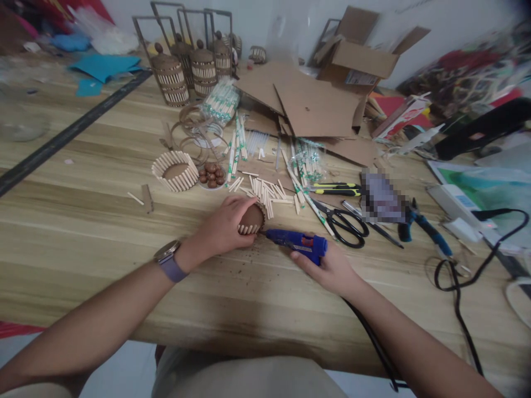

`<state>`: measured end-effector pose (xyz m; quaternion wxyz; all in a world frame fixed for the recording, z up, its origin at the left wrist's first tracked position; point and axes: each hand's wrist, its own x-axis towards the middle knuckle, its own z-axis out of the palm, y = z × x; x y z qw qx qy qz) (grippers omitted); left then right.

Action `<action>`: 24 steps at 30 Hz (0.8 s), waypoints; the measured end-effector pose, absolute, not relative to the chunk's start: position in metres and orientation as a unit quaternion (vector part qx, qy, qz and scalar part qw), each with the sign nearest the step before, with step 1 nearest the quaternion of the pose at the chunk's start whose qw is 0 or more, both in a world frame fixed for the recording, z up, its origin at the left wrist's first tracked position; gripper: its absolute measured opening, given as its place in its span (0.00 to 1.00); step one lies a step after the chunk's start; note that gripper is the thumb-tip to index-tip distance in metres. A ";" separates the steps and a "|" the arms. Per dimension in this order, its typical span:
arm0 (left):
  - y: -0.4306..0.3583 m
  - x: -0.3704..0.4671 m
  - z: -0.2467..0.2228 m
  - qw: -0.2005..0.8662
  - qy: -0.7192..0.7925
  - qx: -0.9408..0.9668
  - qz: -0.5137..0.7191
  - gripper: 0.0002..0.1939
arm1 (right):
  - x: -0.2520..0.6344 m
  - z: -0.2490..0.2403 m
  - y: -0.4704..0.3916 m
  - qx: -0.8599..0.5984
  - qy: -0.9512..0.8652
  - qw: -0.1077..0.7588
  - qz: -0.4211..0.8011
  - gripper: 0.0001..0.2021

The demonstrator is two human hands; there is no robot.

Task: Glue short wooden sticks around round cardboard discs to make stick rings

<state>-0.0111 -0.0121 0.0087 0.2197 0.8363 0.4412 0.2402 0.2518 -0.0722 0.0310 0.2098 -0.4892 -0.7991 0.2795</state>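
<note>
Far left on the desk [83,232], a ring of pale sticks [182,182] sits just beside a dish of brown balls [212,176]; next, my left hand [224,224] grips a small round brown piece [251,214] edged with short sticks, fingers over its rim, thumb below. Loose sticks [269,193] lie scattered just beyond it, and the blue glue gun [296,243] points its nozzle at the piece's right edge, contact unclear. My right hand [334,268] is wrapped round the gun's handle, black scissors [360,238] near, pliers [431,232] farther right.
</note>
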 end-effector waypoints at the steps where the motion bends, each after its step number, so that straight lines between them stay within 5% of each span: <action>1: -0.012 -0.011 0.008 0.220 0.440 0.836 0.241 0.40 | 0.252 0.031 -0.072 -0.489 -0.800 0.209 0.278 0.17; 13: -0.012 -0.011 0.010 0.226 0.438 0.837 0.239 0.39 | 0.249 0.032 -0.074 -0.521 -0.767 0.241 0.287 0.16; 17: -0.012 -0.011 0.011 0.226 0.436 0.838 0.237 0.40 | 0.255 0.040 -0.071 -0.515 -0.715 0.276 0.384 0.20; 24: -0.011 -0.011 0.012 0.231 0.435 0.839 0.230 0.39 | 0.266 0.058 -0.066 -0.492 -0.633 0.202 0.562 0.27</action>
